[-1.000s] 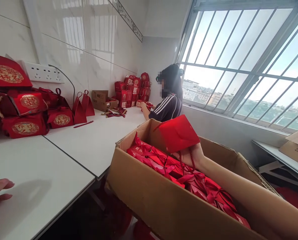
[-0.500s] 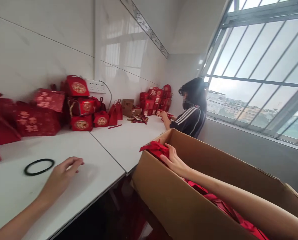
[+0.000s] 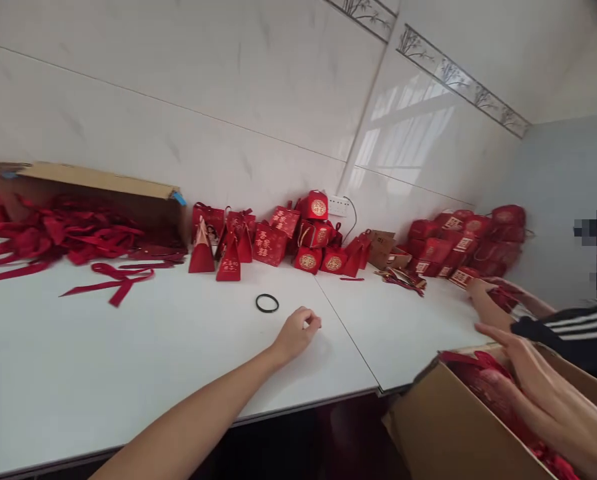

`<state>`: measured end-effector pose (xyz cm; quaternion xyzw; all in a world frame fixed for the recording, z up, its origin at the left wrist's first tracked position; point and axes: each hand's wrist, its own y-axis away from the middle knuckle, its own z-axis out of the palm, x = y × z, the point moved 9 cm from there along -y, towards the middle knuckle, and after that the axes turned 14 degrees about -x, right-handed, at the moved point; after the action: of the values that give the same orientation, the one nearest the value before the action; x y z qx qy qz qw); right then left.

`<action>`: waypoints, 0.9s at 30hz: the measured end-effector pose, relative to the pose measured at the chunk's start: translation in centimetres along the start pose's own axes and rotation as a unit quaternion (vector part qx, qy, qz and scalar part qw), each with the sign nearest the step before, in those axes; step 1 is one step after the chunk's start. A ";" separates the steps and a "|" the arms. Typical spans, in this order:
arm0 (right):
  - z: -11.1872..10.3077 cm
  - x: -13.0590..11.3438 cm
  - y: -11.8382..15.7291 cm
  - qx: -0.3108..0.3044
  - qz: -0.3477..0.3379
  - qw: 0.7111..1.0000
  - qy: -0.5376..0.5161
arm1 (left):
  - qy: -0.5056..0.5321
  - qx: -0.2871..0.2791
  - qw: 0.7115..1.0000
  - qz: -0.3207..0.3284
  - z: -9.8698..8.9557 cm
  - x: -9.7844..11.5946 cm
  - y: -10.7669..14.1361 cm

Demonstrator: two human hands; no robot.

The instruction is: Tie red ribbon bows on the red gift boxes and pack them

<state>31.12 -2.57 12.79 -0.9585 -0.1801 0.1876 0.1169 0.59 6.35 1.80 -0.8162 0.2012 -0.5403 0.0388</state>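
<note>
My left hand (image 3: 298, 333) rests on the white table (image 3: 143, 380), its fingers curled in and the thumb meeting them, with nothing visible in it. Just beyond it lies a black ring (image 3: 267, 303). Over the cardboard box (image 3: 428, 420) at the lower right is my right hand (image 3: 538, 393), fingers stretched and thumb apart. Beneath and beside that hand are red pieces (image 3: 483, 363) inside the box; whether the palm touches them I cannot tell.
Red gift boxes (image 3: 271, 243) line the wall, and more are stacked at the right (image 3: 435, 250). An open carton (image 3: 98, 175) of red ribbons (image 3: 85, 227) stands at the left. A co-worker's hand (image 3: 481, 297) handles something red at the far right.
The view has swung left, so the ribbon carton shows and the window is out of frame. My right hand's fingers now stretch above the red pieces; my left hand stays curled on the table.
</note>
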 end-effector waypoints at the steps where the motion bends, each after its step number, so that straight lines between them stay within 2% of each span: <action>1: 1.3 -1.9 -0.8 -0.034 -0.016 0.999 0.035 | -0.020 0.015 1.000 0.014 -0.6 0.3 0.0; 4: 7.0 -8.4 -2.4 -0.195 -0.111 0.969 0.103 | -0.145 0.117 0.980 0.071 -4.2 1.3 0.3; 6: 11.0 -11.9 -2.5 -0.295 -0.178 0.932 0.115 | -0.254 0.207 0.941 0.083 -7.4 1.8 0.8; 9: 15.3 -14.3 -2.7 -0.382 -0.227 0.891 0.097 | -0.362 0.312 0.878 0.025 -12.3 1.2 1.6; 11: 16.8 -14.4 -2.8 -0.405 -0.231 0.881 0.079 | -0.398 0.333 0.854 -0.039 -14.7 0.1 1.9; 13: 17.2 -14.2 -2.8 -0.417 -0.229 0.877 0.064 | -0.424 0.321 0.841 -0.099 -16.1 -1.1 1.9; 15: 16.8 -14.0 -2.9 -0.417 -0.226 0.879 0.048 | -0.443 0.294 0.835 -0.141 -16.7 -2.3 1.6; 19: 14.9 -14.1 -3.8 -0.388 -0.209 0.897 -0.031 | -0.474 0.243 0.831 -0.157 -17.0 -3.1 0.1; 22: 14.0 -14.2 -4.5 -0.368 -0.202 0.904 -0.078 | -0.449 0.277 0.826 -0.197 -19.5 -3.2 -0.4; 25: 14.0 -14.0 -4.7 -0.365 -0.197 0.905 -0.095 | -0.365 0.304 0.841 -0.258 -22.7 -4.0 -0.4; 27: 14.1 -13.9 -4.7 -0.367 -0.195 0.903 -0.111 | -0.340 0.291 0.866 -0.223 -23.6 -3.2 -1.1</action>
<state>12.05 -1.47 5.82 -0.8522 -0.4311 0.1868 -0.2301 -21.32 12.21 9.04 -0.9241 -0.1782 -0.2573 0.2194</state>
